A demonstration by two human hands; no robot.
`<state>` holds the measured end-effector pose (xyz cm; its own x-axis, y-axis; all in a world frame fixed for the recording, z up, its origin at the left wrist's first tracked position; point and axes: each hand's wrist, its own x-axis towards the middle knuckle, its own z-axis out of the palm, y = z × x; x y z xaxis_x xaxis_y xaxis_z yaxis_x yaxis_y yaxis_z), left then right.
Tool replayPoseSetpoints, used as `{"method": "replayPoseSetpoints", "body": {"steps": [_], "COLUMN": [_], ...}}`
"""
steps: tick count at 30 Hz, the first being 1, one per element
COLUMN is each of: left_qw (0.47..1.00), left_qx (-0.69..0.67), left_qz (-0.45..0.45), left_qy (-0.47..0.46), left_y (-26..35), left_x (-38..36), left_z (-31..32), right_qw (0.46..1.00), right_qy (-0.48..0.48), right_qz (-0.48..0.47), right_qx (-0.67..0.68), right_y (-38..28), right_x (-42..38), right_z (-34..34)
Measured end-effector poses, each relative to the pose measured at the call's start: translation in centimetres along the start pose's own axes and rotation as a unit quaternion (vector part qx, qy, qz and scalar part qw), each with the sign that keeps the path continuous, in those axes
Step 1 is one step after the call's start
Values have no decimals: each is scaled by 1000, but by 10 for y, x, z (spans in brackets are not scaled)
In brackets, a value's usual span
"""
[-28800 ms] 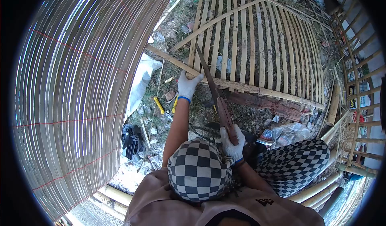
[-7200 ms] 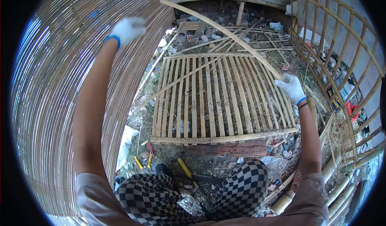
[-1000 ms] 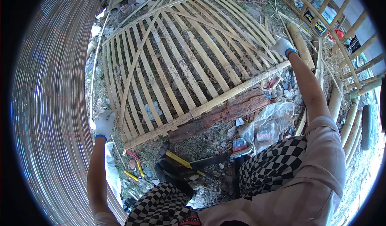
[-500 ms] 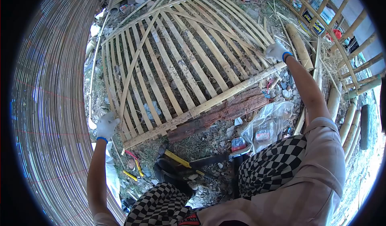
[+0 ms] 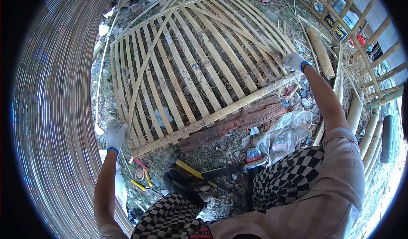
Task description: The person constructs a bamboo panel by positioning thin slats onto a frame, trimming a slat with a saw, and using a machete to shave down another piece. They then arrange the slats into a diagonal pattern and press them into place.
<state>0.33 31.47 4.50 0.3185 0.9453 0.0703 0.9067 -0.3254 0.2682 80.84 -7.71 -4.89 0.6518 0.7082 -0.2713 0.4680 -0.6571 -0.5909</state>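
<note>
A slatted bamboo panel lies low over the ground in front of me, its long slats fanning away from a near crossbar. Two diagonal strips cross the slats. My left hand, in a white glove with a blue cuff, is closed at the panel's near left edge, thumb against the end of a diagonal strip; its other fingers are partly hidden. At the near right corner, my right hand, gloved alike, is closed around the edge of the panel.
A weathered reddish plank lies under the near crossbar. By my feet are a yellow-handled hammer and a clear plastic bag. A tall slatted screen stands left; a bamboo fence and a thick bamboo pole are right.
The view has shifted slightly, so the panel appears a little farther right and lower. Both hands stay at the same corners, with the left fingers pointing slightly more upward.
</note>
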Motion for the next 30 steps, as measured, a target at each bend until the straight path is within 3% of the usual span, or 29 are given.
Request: {"method": "replayPoseSetpoints", "body": {"steps": [1, 4, 5, 8, 9, 11, 13, 16, 18, 20, 24, 27, 30], "left_qw": [999, 969, 942, 869, 848, 774, 721, 778, 809, 829, 877, 922, 936], "left_qx": [-30, -150, -210, -309, -329, -445, -537, -517, -472, -445, -420, -298, -247], "left_qz": [-42, -182, -236, -336, -360, -320, -296, -314, -276, -259, -195, -220, -228], "left_qy": [-11, -75, -116, -191, -206, -317, -323, -168, -217, -219, -127, -112, -103], "left_y": [-15, -37, -32, -12, -10, -73, -89, -1, -34, -24, -28, -35, -60], "left_x": [1, -3, -9, -23, -25, -9, -8, -33, -24, -23, -19, -6, 6], "left_z": [8, 12, 7, -2, -4, 20, 37, 21, 27, 24, 47, 32, 23], "right_qw": [1000, 985, 989, 933, 936, 936, 949, 942, 937, 967, 967, 978, 968], "right_qy": [-26, 112, 95, 253, 227, 176, 142, 145, 137, 112, 119, 70, 88], "right_qz": [4, -76, -13, 66, 110, 194, 164, 149, 183, 133, 107, 111, 131], "right_qx": [-9, -111, -116, -249, -244, -233, -228, -262, -264, -187, -197, -161, -197], "right_y": [-2, -9, -20, 9, 8, 3, 56, 60, 40, 56, 88, 77, 45], "right_x": [-1, -5, -13, 4, 2, -6, 22, 12, 0, 4, 17, -5, -47], "right_z": [-6, -11, -22, -19, -19, -20, -14, -13, -17, -16, -11, -17, -15]}}
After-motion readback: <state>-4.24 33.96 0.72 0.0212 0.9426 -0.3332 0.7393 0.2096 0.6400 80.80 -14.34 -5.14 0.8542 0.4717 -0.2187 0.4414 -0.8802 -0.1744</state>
